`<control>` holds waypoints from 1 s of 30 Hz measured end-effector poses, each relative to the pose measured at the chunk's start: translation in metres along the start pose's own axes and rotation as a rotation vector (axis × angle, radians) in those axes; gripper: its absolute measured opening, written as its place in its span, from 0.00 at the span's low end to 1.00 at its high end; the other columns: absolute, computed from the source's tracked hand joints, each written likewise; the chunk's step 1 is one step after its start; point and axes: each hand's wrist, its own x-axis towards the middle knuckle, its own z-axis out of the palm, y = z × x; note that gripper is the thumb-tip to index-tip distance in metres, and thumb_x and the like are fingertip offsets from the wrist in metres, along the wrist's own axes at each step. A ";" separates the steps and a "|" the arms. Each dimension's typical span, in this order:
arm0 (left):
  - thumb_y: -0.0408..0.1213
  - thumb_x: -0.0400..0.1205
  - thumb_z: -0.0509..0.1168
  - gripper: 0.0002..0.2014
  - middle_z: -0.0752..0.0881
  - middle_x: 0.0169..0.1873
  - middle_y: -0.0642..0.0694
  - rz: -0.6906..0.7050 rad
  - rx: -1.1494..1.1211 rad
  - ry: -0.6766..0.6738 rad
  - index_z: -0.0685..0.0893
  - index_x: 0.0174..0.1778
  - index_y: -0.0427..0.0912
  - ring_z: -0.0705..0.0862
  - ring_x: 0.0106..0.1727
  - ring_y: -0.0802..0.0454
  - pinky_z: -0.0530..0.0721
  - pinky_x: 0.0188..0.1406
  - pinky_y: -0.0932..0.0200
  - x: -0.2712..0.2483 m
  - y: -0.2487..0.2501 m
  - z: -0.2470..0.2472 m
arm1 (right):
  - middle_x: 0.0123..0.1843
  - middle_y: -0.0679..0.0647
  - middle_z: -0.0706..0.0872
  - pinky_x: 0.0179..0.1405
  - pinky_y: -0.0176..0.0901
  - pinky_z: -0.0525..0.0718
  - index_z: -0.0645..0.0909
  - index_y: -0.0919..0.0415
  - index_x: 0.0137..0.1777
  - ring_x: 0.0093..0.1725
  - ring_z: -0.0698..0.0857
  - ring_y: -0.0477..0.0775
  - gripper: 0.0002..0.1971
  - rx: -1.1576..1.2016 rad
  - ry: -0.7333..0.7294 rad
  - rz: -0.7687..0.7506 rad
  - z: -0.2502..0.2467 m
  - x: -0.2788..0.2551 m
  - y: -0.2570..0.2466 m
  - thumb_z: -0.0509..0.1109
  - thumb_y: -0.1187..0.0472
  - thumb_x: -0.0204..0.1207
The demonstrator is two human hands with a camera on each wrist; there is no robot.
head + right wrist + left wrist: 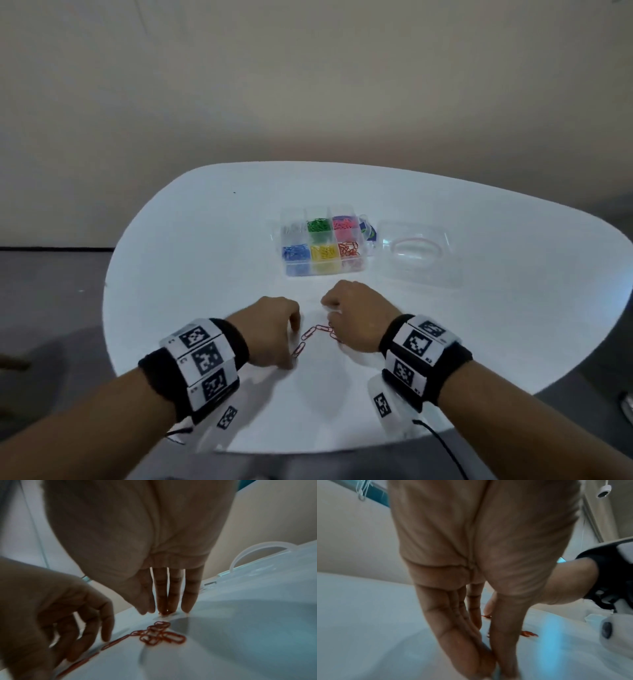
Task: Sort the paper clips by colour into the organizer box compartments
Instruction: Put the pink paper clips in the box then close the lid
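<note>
Right hand (352, 313) fingertips pressed down on red paper clips (318, 330); left hand (272, 330) beside them, fingers drawn together on table (205, 240).

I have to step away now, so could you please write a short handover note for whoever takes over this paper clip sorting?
Left hand: fingertips down on the table, touching the near end of the red clips; no clear grip.
Right hand: straight fingers press the far end of the same red clips.
Organizer box: open, farther back on the table, its lid set to the right with a rubber band on it.
Done: green, pink, blue, yellow and red clips lie in separate compartments.
Left: the red clips between the hands, seemingly linked in a chain, must go into the front right compartment with the other reds.
</note>
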 end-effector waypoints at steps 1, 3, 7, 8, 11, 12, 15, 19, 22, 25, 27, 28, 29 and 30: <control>0.42 0.70 0.79 0.19 0.79 0.44 0.54 0.029 -0.035 0.031 0.80 0.54 0.49 0.78 0.46 0.54 0.76 0.43 0.62 0.002 0.005 0.003 | 0.61 0.55 0.82 0.58 0.45 0.76 0.83 0.50 0.47 0.62 0.80 0.58 0.07 0.012 0.021 -0.033 0.001 -0.007 0.001 0.64 0.62 0.80; 0.42 0.72 0.78 0.17 0.82 0.48 0.51 0.069 -0.110 0.092 0.82 0.54 0.47 0.79 0.48 0.54 0.77 0.46 0.61 0.009 0.015 0.009 | 0.65 0.52 0.82 0.64 0.44 0.78 0.82 0.54 0.67 0.63 0.81 0.53 0.16 0.040 0.041 -0.043 -0.002 -0.020 0.008 0.69 0.59 0.79; 0.49 0.70 0.79 0.30 0.81 0.58 0.47 0.098 -0.123 0.154 0.78 0.67 0.48 0.79 0.58 0.50 0.78 0.55 0.57 0.022 0.022 0.013 | 0.70 0.49 0.77 0.64 0.42 0.78 0.69 0.50 0.79 0.61 0.78 0.47 0.39 0.027 -0.051 0.102 -0.010 -0.039 0.022 0.80 0.50 0.69; 0.52 0.69 0.80 0.36 0.78 0.61 0.47 0.098 -0.083 0.132 0.75 0.71 0.49 0.78 0.61 0.49 0.76 0.58 0.57 0.022 0.020 0.013 | 0.71 0.49 0.75 0.66 0.42 0.77 0.66 0.50 0.80 0.64 0.77 0.49 0.41 -0.005 -0.070 0.129 -0.008 -0.040 0.024 0.80 0.50 0.68; 0.55 0.67 0.80 0.45 0.73 0.66 0.47 0.089 -0.011 0.056 0.69 0.79 0.51 0.74 0.67 0.49 0.72 0.63 0.58 0.023 0.012 0.007 | 0.72 0.51 0.74 0.69 0.43 0.74 0.65 0.51 0.81 0.71 0.75 0.51 0.42 -0.016 -0.051 0.148 -0.003 -0.033 0.020 0.80 0.50 0.69; 0.54 0.68 0.80 0.43 0.73 0.65 0.48 0.097 -0.018 0.056 0.70 0.78 0.51 0.75 0.66 0.50 0.73 0.62 0.59 0.023 0.010 0.006 | 0.72 0.51 0.75 0.69 0.43 0.74 0.66 0.52 0.81 0.71 0.75 0.51 0.41 -0.008 -0.041 0.135 -0.002 -0.029 0.018 0.80 0.50 0.69; 0.52 0.70 0.80 0.35 0.78 0.57 0.50 0.147 -0.072 0.107 0.79 0.73 0.51 0.77 0.58 0.52 0.76 0.58 0.59 0.027 0.010 0.005 | 0.67 0.51 0.80 0.62 0.42 0.77 0.75 0.53 0.75 0.65 0.79 0.51 0.34 0.005 0.000 0.096 0.000 -0.012 0.009 0.80 0.52 0.69; 0.46 0.71 0.79 0.19 0.84 0.42 0.51 0.178 -0.167 0.190 0.90 0.57 0.48 0.83 0.45 0.53 0.81 0.48 0.60 0.033 0.010 0.008 | 0.48 0.49 0.85 0.46 0.41 0.79 0.88 0.55 0.56 0.47 0.83 0.51 0.14 0.074 0.069 0.067 0.003 0.000 0.003 0.80 0.57 0.70; 0.45 0.74 0.77 0.11 0.89 0.40 0.49 0.181 -0.165 0.217 0.93 0.49 0.47 0.85 0.43 0.52 0.84 0.44 0.58 0.036 0.012 0.011 | 0.39 0.50 0.86 0.39 0.39 0.78 0.88 0.57 0.43 0.42 0.85 0.52 0.03 0.075 0.088 0.074 0.006 0.001 0.002 0.75 0.65 0.72; 0.45 0.78 0.71 0.09 0.90 0.39 0.45 0.179 -0.073 0.236 0.91 0.43 0.44 0.85 0.42 0.47 0.84 0.43 0.54 0.036 0.015 0.014 | 0.40 0.52 0.84 0.35 0.37 0.75 0.82 0.55 0.38 0.41 0.84 0.54 0.08 0.018 0.076 0.075 0.011 0.002 0.000 0.70 0.69 0.73; 0.45 0.80 0.67 0.10 0.88 0.39 0.44 0.182 0.023 0.254 0.87 0.39 0.43 0.84 0.40 0.45 0.82 0.39 0.54 0.035 0.017 0.017 | 0.43 0.52 0.80 0.38 0.40 0.74 0.81 0.57 0.41 0.43 0.81 0.54 0.06 -0.057 0.088 0.033 0.013 0.001 -0.003 0.68 0.68 0.75; 0.44 0.82 0.65 0.11 0.87 0.39 0.43 0.192 0.071 0.267 0.85 0.38 0.43 0.82 0.38 0.45 0.79 0.37 0.54 0.034 0.018 0.018 | 0.44 0.52 0.78 0.40 0.42 0.74 0.79 0.57 0.42 0.43 0.79 0.54 0.05 -0.090 0.100 0.007 0.014 0.000 -0.004 0.67 0.67 0.77; 0.43 0.83 0.63 0.10 0.87 0.39 0.43 0.202 0.107 0.281 0.84 0.39 0.44 0.80 0.37 0.45 0.77 0.36 0.55 0.034 0.018 0.020 | 0.44 0.51 0.77 0.41 0.43 0.74 0.77 0.56 0.41 0.43 0.78 0.54 0.05 -0.114 0.110 -0.014 0.014 -0.001 -0.004 0.66 0.66 0.77; 0.42 0.83 0.62 0.10 0.86 0.40 0.43 0.210 0.131 0.294 0.84 0.40 0.44 0.78 0.37 0.46 0.74 0.36 0.55 0.033 0.019 0.020 | 0.44 0.51 0.77 0.41 0.44 0.74 0.75 0.55 0.41 0.43 0.77 0.54 0.06 -0.123 0.115 -0.029 0.014 -0.002 -0.003 0.66 0.65 0.78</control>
